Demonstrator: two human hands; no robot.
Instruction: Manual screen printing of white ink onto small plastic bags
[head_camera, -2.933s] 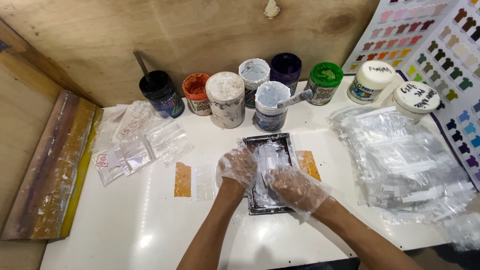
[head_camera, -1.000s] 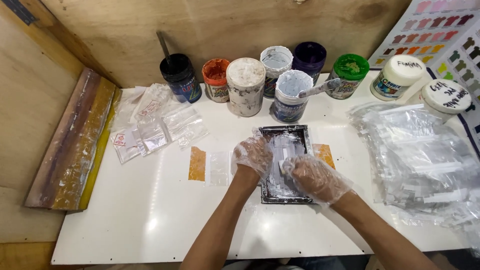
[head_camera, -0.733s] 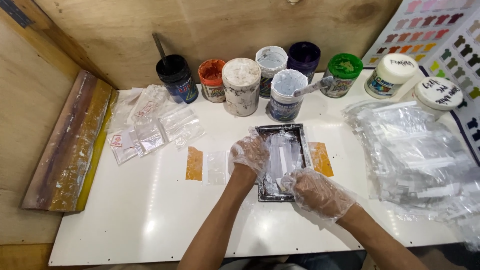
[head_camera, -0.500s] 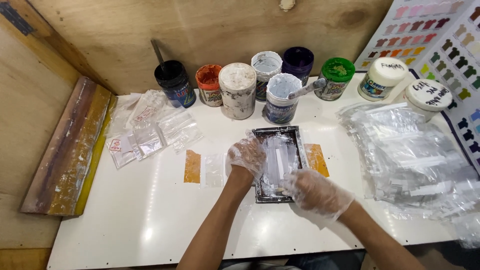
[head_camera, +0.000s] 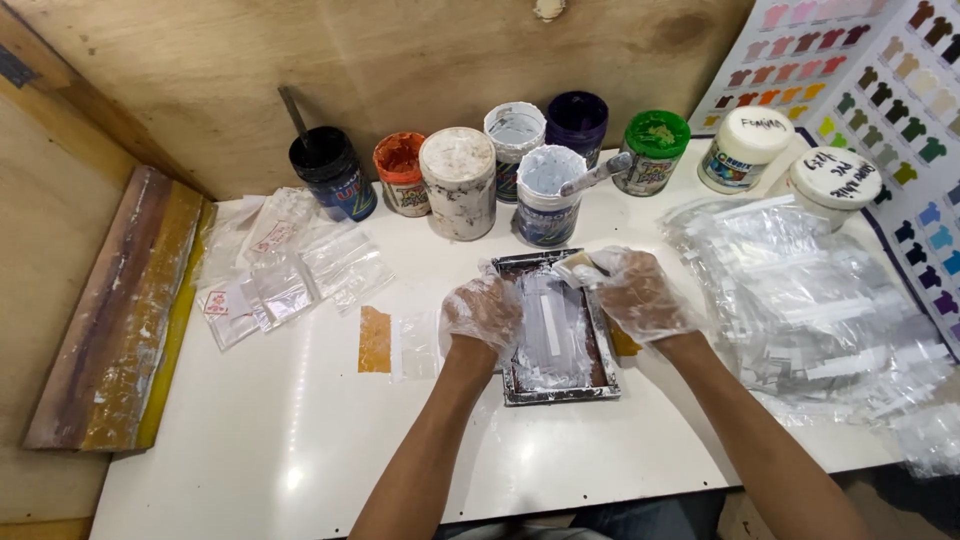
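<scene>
2 gloved hands, upright frame (head_camera: 556, 330), lengthwise away

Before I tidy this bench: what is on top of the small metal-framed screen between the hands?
White paint is smeared over the framed screen, and a clear plastic bag lies on it. The gloved left hand presses its left edge; the right hand covers the top corner. What lies underneath is hidden.
</scene>
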